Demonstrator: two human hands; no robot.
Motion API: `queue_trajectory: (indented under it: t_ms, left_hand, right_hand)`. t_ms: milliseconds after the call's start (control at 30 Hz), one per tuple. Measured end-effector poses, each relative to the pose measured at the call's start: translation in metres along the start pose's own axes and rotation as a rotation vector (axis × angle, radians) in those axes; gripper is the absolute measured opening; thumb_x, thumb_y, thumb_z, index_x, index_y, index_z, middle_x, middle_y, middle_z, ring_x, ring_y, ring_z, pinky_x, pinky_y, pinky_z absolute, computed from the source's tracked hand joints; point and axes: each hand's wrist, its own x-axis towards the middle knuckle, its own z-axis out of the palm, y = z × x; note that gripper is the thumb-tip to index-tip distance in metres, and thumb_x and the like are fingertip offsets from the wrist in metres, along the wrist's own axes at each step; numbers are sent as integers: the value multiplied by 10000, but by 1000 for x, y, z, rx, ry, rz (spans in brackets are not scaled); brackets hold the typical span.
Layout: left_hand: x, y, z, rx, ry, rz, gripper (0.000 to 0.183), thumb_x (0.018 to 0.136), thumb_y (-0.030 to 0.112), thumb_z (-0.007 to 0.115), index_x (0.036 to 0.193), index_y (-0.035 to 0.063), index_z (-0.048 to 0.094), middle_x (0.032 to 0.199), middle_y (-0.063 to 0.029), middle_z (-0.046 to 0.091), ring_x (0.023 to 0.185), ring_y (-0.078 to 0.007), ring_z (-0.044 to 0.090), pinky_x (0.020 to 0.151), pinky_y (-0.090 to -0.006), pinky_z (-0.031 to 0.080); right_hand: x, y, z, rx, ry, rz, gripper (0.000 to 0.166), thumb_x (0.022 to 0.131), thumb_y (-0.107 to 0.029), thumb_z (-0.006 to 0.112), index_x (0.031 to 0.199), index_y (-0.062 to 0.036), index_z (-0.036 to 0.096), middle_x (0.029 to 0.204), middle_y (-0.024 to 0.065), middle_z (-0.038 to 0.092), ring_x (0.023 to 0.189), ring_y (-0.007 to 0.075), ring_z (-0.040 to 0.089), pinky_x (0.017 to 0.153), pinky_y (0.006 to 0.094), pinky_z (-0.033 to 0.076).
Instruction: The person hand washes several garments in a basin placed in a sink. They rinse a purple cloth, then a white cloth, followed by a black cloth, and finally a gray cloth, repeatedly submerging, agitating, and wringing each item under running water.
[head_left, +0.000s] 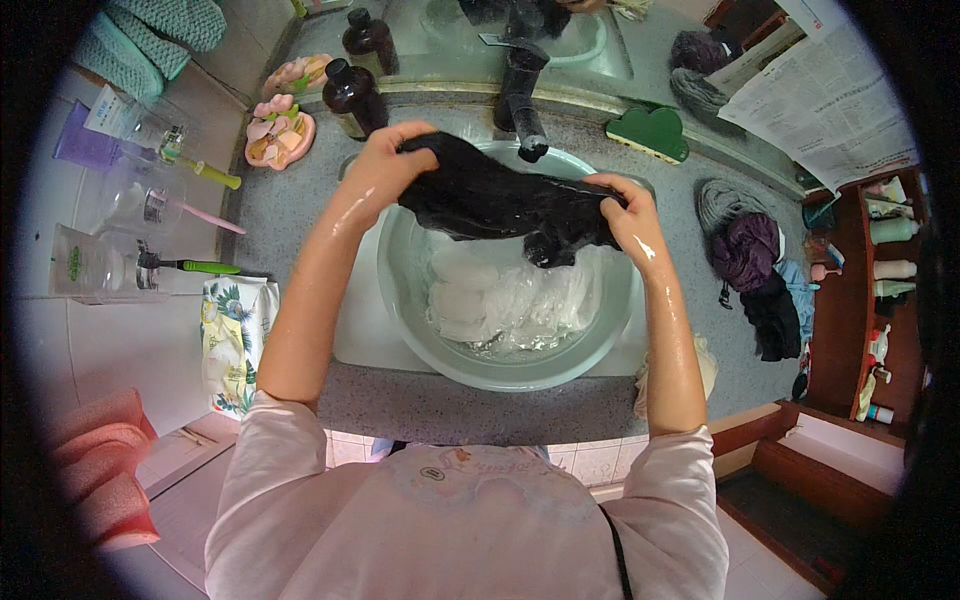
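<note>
A wet black cloth (495, 195) is stretched sideways between my two hands, above the back half of a pale green plastic basin (506, 379). My left hand (401, 161) grips its upper left end, while my right hand (626, 210) pinches its right end; a small bunched part hangs down near the right. Water fills the basin, and white cloth (525, 304) lies in it. The basin stands in the sink area of a speckled grey counter (480, 409). Just behind the black cloth rises a dark faucet (521, 105), its spout over the basin's back rim.
A brown bottle (354, 101), a pink flower-shaped dish (280, 139) and a wipes pack (236, 341) stand left. Wall-mounted cups hold toothbrushes. A green cloud-shaped item (649, 135) sits back right. Dark purple cloth (746, 251) and black cloth (772, 315) lie right, beside a wooden shelf (855, 300).
</note>
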Motion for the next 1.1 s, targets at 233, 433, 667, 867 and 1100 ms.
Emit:
queue_trajectory:
  t_ms: [233,433,667,867,1100]
  left_hand:
    - [-2,-59,105,1279,-164,190,591,770,259,650,1319,148,460,1444,-140,281,1322,-380,262,1051,-575,206]
    - [8,-156,158,1103,-153,235,766,809,311,608,1446,118,228,1478,-210,185,1334,-407,220,1091,-559,138]
    - [38,-204,159,889,58,165,599,799,256,568,1346,76,401,1208,-275,473,1140,-419,428,953,-484,349]
    - [47,-151,189,37,109,-115,442,826,346,591,1206,124,563,994,-192,642,835,-378,622,773,-434,478]
    - [41,-102,195,570,236,195,199,904,296,457,866,147,582,683,-184,615,672,-395,608,549,-480,455]
  right_hand:
    - [-15,98,69,-735,92,-219,527,785,-368,663,1258,-183,523,1323,114,467,1206,338,437,936,470,410]
    - [-35,136,71,-987,-67,-76,667,749,-213,661,1360,-230,396,1425,151,325,1282,354,342,1027,500,316]
    - [-14,132,51,-479,-209,409,717,714,-148,656,1375,-221,386,1299,152,499,1082,302,560,923,348,439]
    - [6,130,75,1103,7,807,644,822,-557,575,1268,-96,510,1225,67,564,1122,248,516,937,447,406]
    - [-2,112,89,1022,226,610,535,868,-504,543,1177,-68,558,1111,79,596,984,210,558,868,348,447]
